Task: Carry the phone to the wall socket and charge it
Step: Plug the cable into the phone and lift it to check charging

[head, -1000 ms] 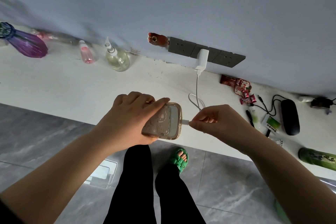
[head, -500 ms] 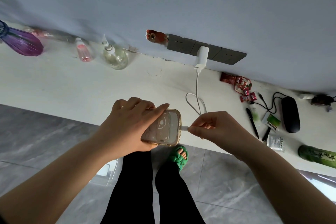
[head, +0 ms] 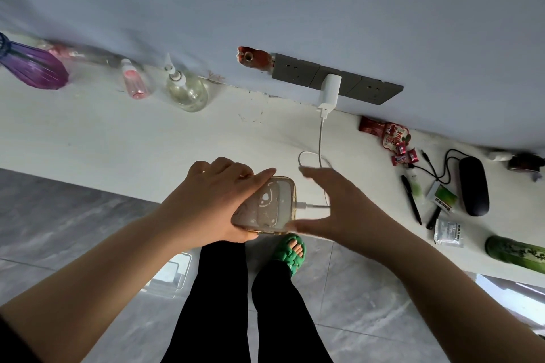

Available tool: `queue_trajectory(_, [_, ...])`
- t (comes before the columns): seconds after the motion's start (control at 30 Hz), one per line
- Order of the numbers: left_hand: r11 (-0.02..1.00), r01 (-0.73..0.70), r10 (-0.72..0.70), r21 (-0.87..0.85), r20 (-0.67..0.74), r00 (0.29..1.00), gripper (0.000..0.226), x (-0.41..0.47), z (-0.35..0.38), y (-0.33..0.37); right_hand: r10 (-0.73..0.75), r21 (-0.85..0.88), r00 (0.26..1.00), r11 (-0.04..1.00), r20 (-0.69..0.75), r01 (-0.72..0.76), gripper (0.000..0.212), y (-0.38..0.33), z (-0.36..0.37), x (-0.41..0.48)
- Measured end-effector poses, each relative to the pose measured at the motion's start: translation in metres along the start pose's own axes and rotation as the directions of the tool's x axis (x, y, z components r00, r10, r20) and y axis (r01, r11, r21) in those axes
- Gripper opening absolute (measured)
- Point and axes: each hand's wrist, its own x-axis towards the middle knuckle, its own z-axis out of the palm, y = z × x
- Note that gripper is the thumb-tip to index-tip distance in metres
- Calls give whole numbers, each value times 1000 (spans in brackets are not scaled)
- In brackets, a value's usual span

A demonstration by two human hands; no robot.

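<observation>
My left hand grips the phone, which sits in a clear, gold-rimmed case, at the front edge of the white counter. The white cable runs from its plug in the phone's right end up to the white charger, which sits in the grey wall socket strip. My right hand is spread open just right of the phone, thumb under the phone's corner, fingers above the cable, holding nothing.
On the counter stand a purple vase, a pink bottle and a clear bottle at left. Snack wrappers, pens, a black case and a green bottle lie at right. Below are the grey floor and my legs.
My right hand has let go of the cable plug, which now sits in the phone, and has opened out. The left hand still holds the phone.
</observation>
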Motion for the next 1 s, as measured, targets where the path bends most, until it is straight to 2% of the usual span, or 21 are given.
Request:
queue_trajectory(0.03, [1000,-7,7,-13,20,1000,94,3,0,0,-72,-107,997,992,14,73,103,-5,3,3])
queue_trajectory(0.07, [1000,-13,14,-21,38,999,94,5,0,1,-161,-196,986,967,31,164,112,-10,8,7])
queue_trajectory(0.13, [999,-22,25,-41,62,998,95,10,1,1,-265,-284,962,919,63,272,115,-15,18,17])
queue_trajectory(0.23, [992,27,-6,-120,178,984,96,16,3,-4,-212,-195,970,953,117,231,112,-14,20,29])
queue_trajectory(0.33, [920,199,-55,-339,391,919,86,21,-2,-13,-71,-35,948,996,311,86,108,-7,7,38])
queue_trajectory(0.43, [707,446,41,-549,661,749,78,33,-10,-29,-33,201,809,974,587,-106,89,6,-6,49])
queue_trajectory(0.5, [534,562,195,-631,740,644,68,40,-13,-46,-140,386,661,890,738,-242,66,17,-8,57])
queue_trajectory(0.53, [417,640,253,-645,759,600,67,41,-14,-55,-199,445,594,843,779,-303,59,22,-7,60])
queue_trajectory(0.57, [279,712,285,-644,764,579,67,42,-15,-64,-243,489,549,795,800,-359,58,27,-5,62])
queue_trajectory(0.63, [-15,764,296,-645,727,620,67,43,-12,-82,-321,570,502,658,803,-492,68,37,1,63])
queue_trajectory(0.67, [-128,745,307,-655,688,657,67,43,-8,-91,-371,617,499,563,783,-550,74,41,4,63])
queue_trajectory(0.73, [-277,685,323,-674,606,727,66,43,1,-102,-469,708,542,336,697,-621,80,51,15,61])
queue_trajectory(0.8, [-397,618,267,-678,559,785,60,45,13,-109,-491,762,631,113,601,-637,75,57,31,62])
queue_trajectory(0.83, [-455,580,217,-675,548,808,58,47,21,-112,-456,785,690,34,563,-618,71,59,41,65])
queue_trajectory(0.87, [-504,543,161,-671,544,823,58,50,31,-113,-386,812,750,-6,536,-584,67,59,51,70])
queue_trajectory(0.93, [-563,481,37,-672,561,827,56,60,52,-113,-205,865,847,-5,491,-502,59,58,70,85])
queue_trajectory(1.0, [-586,448,-95,-675,606,790,47,73,72,-110,-62,892,892,-22,449,-451,52,61,89,103])
